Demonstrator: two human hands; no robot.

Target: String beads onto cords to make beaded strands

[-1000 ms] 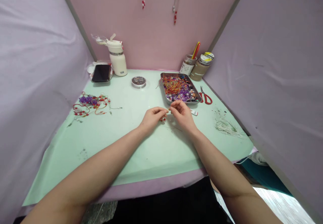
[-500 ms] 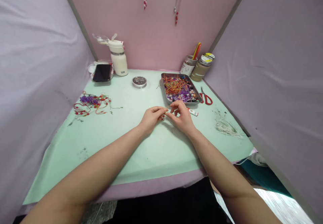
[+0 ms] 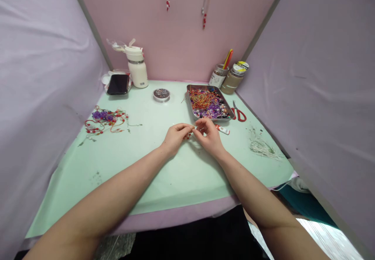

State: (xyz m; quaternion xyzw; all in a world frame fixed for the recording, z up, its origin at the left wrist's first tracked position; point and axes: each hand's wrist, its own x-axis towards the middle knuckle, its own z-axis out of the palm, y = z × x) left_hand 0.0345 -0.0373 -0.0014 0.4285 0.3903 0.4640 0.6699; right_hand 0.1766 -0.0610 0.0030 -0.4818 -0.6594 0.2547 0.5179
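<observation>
Over the middle of the green tabletop, my left hand [image 3: 177, 136] pinches a beaded cord; a few of its red beads [image 3: 188, 136] show under the fingers. My right hand [image 3: 208, 134] meets it at the fingertips, thumb and index finger curled together at the same spot. What those right fingertips grip is too small to make out. Just beyond the hands sits a metal tray [image 3: 191, 113] of mixed beads and tangled orange and yellow cord. A small white and red tube [image 3: 223, 129] lies beside my right hand.
Red-handled scissors [image 3: 240, 115] lie right of the tray, with a bundle of pale threads [image 3: 263, 149] nearer. Two jars [image 3: 233, 81] stand behind. At left are beaded strings [image 3: 107, 120], a phone [image 3: 118, 84] and a white bottle [image 3: 138, 72]; a round spool [image 3: 161, 94] lies centrally.
My right hand's fingers have shifted slightly, with the index finger lower and nearer the left fingertips. My left hand stays almost where it was.
</observation>
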